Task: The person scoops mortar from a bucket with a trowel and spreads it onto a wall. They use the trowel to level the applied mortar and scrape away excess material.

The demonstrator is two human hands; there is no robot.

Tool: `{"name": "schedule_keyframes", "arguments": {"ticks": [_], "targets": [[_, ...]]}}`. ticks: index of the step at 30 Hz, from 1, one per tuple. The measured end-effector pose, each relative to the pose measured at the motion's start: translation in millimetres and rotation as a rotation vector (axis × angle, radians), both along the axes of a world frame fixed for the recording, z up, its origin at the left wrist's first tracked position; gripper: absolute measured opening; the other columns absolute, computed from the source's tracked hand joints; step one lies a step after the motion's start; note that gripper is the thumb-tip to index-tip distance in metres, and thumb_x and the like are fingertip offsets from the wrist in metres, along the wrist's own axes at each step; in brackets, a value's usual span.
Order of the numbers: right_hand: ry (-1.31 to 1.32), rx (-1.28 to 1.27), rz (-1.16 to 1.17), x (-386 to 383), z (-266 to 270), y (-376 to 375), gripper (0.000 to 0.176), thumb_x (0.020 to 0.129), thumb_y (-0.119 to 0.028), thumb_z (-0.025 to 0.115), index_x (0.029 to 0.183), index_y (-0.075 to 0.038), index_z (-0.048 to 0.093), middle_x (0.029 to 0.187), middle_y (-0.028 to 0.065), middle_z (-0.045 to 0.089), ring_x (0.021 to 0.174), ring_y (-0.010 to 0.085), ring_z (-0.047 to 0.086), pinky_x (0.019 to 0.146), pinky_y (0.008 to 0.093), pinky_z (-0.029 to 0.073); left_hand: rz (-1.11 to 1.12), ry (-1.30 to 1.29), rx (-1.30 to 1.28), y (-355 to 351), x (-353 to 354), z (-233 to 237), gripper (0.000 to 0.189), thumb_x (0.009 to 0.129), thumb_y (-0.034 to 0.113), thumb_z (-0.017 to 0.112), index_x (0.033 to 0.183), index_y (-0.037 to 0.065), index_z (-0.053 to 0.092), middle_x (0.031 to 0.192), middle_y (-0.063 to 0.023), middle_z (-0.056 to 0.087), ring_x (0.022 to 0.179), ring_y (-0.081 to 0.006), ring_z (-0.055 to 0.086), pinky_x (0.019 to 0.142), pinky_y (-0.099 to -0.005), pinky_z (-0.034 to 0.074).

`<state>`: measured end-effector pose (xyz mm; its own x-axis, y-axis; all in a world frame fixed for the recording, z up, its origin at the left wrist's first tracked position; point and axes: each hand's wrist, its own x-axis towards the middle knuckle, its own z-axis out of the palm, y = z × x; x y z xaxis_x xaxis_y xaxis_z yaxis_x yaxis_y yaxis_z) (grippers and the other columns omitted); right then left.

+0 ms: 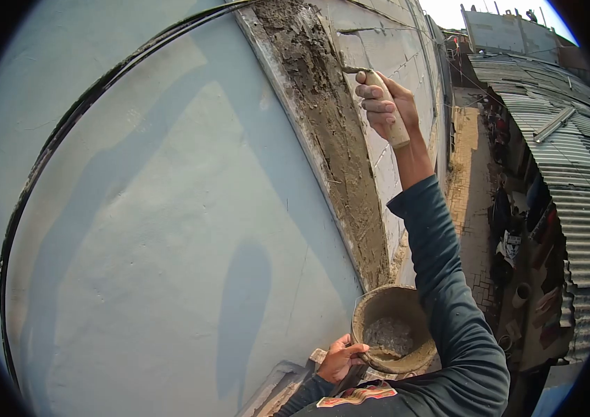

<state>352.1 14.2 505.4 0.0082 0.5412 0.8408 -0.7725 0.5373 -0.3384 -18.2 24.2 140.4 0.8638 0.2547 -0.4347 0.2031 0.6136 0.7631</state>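
My right hand (387,104), raised high, is wrapped around the pale handle of a trowel (398,133). The trowel's metal neck points left toward a long strip of wet grey-brown mortar (345,156) on the wall; its blade is hard to make out against the mortar. Lower down, my left hand (341,359) grips the near-left rim of a round, mortar-stained bucket (410,300), thumb over the edge. Some wet grey mortar (388,335) lies in the bottom of the bucket. A straight batten (302,142) borders the strip's left side.
A smooth pale-blue wall (170,229) fills the left, with black cables (55,135) arching across it. Far below on the right runs a paved alley (463,181). Corrugated metal roofs (552,132) stand beyond it. A ledge (274,386) is beside my left wrist.
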Motion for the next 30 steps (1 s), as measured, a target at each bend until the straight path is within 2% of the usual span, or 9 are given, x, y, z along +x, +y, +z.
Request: {"name": "schedule_keyframes", "arguments": {"ticks": [4, 10, 12, 16, 20, 22, 24, 27, 30], "targets": [[-0.149, -0.122, -0.03, -17, 6, 19, 0.038, 0.104, -0.029, 0.027, 0.115, 0.003, 0.044, 0.075, 0.0048, 0.051, 0.049, 0.009, 0.053, 0.036, 0.0241, 0.05, 0.005, 0.014, 0.004, 1, -1, 1, 0.037, 0.082, 0.008, 0.071, 0.114, 0.003, 0.052, 0.102, -0.0101, 0.066, 0.086, -0.0182, 0.066, 0.077, -0.0341, 0.056], [-0.245, -0.335, -0.266, -59, -28, -9, 0.037, 0.103, -0.032, 0.037, 0.108, 0.001, 0.053, 0.068, 0.0011, 0.051, 0.043, 0.0057, 0.045, 0.033, 0.0203, 0.04, -0.013, 0.015, 0.05, 2, 12, 16, 0.034, 0.083, 0.005, 0.069, 0.113, 0.003, 0.053, 0.103, -0.0104, 0.066, 0.087, -0.0191, 0.067, 0.077, -0.0354, 0.057], [-0.342, -0.384, -0.32, -64, -53, -36, 0.038, 0.102, -0.032, 0.039, 0.108, 0.002, 0.055, 0.068, 0.0026, 0.052, 0.042, 0.0067, 0.046, 0.033, 0.0204, 0.04, 0.06, -0.019, 0.049, -4, 16, 25, 0.027, 0.082, 0.003, 0.07, 0.104, 0.004, 0.054, 0.092, -0.0091, 0.066, 0.079, -0.0186, 0.067, 0.071, -0.0345, 0.058], [-0.356, -0.489, -0.862, -78, -113, -106, 0.041, 0.101, -0.032, 0.044, 0.105, 0.006, 0.058, 0.07, 0.0048, 0.056, 0.043, 0.0082, 0.049, 0.036, 0.0227, 0.042, 0.089, -0.011, 0.079, -4, 16, 16, 0.02, 0.082, 0.003, 0.069, 0.095, 0.005, 0.054, 0.089, -0.0085, 0.066, 0.075, -0.0175, 0.067, 0.07, -0.0341, 0.059], [-1.067, -0.7, -1.111, -65, -175, -194, 0.047, 0.091, -0.03, 0.06, 0.114, 0.01, 0.056, 0.077, 0.0104, 0.063, 0.06, 0.0168, 0.062, 0.055, 0.0313, 0.052, 0.113, -0.02, 0.103, 0, 13, 11, 0.022, 0.083, 0.0, 0.067, 0.1, 0.003, 0.054, 0.094, -0.0098, 0.067, 0.079, -0.0194, 0.068, 0.073, -0.036, 0.059], [-1.414, -0.886, -0.923, -68, -196, -218, 0.046, 0.083, -0.023, 0.065, 0.114, 0.009, 0.057, 0.091, 0.0193, 0.067, 0.082, 0.0332, 0.066, 0.074, 0.0402, 0.053, 0.115, -0.004, 0.163, 2, 15, 9, 0.019, 0.083, 0.0, 0.067, 0.097, 0.004, 0.054, 0.092, -0.0091, 0.067, 0.078, -0.0182, 0.068, 0.072, -0.0354, 0.06], [-1.718, -0.955, -0.779, -81, -227, -224, 0.041, 0.08, -0.022, 0.065, 0.107, 0.008, 0.061, 0.099, 0.0206, 0.067, 0.093, 0.0367, 0.065, 0.083, 0.0416, 0.051, 0.097, 0.026, 0.213, 2, 17, 8, 0.019, 0.083, 0.0, 0.067, 0.096, 0.004, 0.054, 0.092, -0.0089, 0.067, 0.078, -0.0169, 0.068, 0.07, -0.0342, 0.06], [-1.972, -1.054, -0.714, -104, -295, -200, 0.029, 0.078, -0.015, 0.063, 0.095, 0.007, 0.066, 0.096, 0.0235, 0.067, 0.09, 0.0371, 0.067, 0.078, 0.0426, 0.054, 0.061, 0.008, 0.28, 5, 29, 3, 0.017, 0.083, 0.001, 0.069, 0.093, 0.005, 0.056, 0.088, -0.0067, 0.065, 0.077, -0.0147, 0.067, 0.067, -0.0315, 0.06], [-2.087, -1.135, -0.928, -134, -348, -183, 0.022, 0.073, -0.008, 0.058, 0.086, 0.005, 0.069, 0.086, 0.0285, 0.066, 0.082, 0.0398, 0.068, 0.064, 0.0445, 0.056, 0.029, -0.018, 0.377, -12, 44, -2, 0.015, 0.081, 0.003, 0.071, 0.087, 0.004, 0.058, 0.083, -0.0035, 0.062, 0.075, -0.0112, 0.064, 0.063, -0.0269, 0.058]]}}
